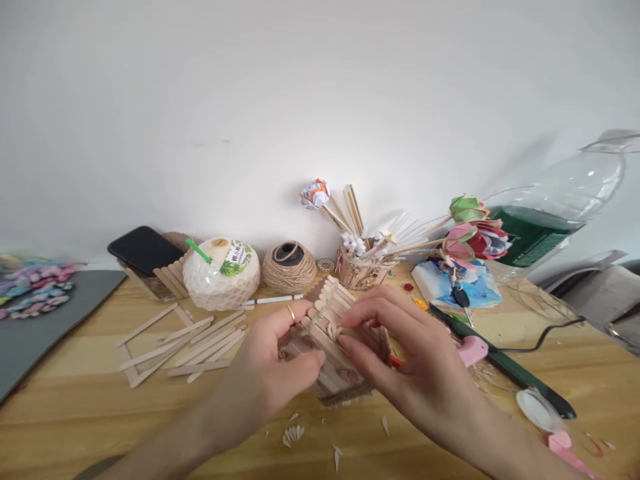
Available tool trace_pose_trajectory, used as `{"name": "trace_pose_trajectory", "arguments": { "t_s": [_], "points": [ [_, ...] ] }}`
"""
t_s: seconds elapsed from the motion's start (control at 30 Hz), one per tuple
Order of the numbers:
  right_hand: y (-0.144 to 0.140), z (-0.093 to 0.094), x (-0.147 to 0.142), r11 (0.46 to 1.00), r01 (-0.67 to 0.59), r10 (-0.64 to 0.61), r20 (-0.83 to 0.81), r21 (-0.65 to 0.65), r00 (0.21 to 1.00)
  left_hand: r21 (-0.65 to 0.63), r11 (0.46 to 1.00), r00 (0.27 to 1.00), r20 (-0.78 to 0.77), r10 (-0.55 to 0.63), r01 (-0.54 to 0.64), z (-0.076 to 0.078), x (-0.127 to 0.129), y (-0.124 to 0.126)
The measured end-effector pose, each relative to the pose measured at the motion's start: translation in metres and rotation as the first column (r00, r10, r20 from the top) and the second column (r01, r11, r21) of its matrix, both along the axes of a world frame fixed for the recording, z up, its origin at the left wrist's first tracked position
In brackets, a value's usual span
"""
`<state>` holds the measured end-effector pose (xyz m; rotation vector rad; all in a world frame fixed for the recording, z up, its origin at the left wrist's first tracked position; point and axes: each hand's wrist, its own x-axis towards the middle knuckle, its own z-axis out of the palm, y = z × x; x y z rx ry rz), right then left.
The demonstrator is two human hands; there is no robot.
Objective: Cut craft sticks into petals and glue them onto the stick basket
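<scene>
Far out to the left of both hands lies a grey mat [35,327] with coloured paper pieces, then a dark phone [145,250], a white coconut drink [221,273] and a fan of loose craft sticks [190,343] just beside the left hand [273,363]. That hand (a ring on one finger) comes in from below left, palm turned inward, its fingers curled and pressed against the near-left side of the stick box [333,333]. The box sits between the two hands on the wooden table [75,407], its long axis running from near-left up to far-right, tilted toward the wall. The right hand [400,360] reaches across from the right, fingers bent down, thumb and forefinger pinching a small pale piece at the box's top edge; it is the nearer hand to that spot. Beyond its wrist lie a glue gun [493,357] and paper flowers [475,237].
</scene>
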<state>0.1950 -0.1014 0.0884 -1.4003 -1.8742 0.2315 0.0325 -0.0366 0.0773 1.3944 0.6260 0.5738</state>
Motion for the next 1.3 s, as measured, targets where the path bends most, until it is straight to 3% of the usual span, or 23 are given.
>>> {"name": "trace_pose_trajectory", "arguments": {
  "t_s": [0.47,0.7,1.3],
  "points": [
    [0.0013,0.0001,0.0057,0.98,-0.059,0.027,-0.166,-0.191,0.986,0.055,0.998,0.999,-0.044,-0.012,0.014,-0.0036,0.0006,0.0017],
    [0.0009,0.0,0.0061,0.993,-0.046,0.02,-0.23,-0.106,0.973,0.028,1.0,1.0,-0.03,-0.009,0.009,-0.0029,-0.0001,0.0],
    [0.0025,0.0019,0.0067,0.994,-0.029,0.012,-0.155,-0.107,0.988,0.012,1.0,1.0,-0.004,0.011,-0.011,-0.0056,0.0004,0.0021]
  ]
}}
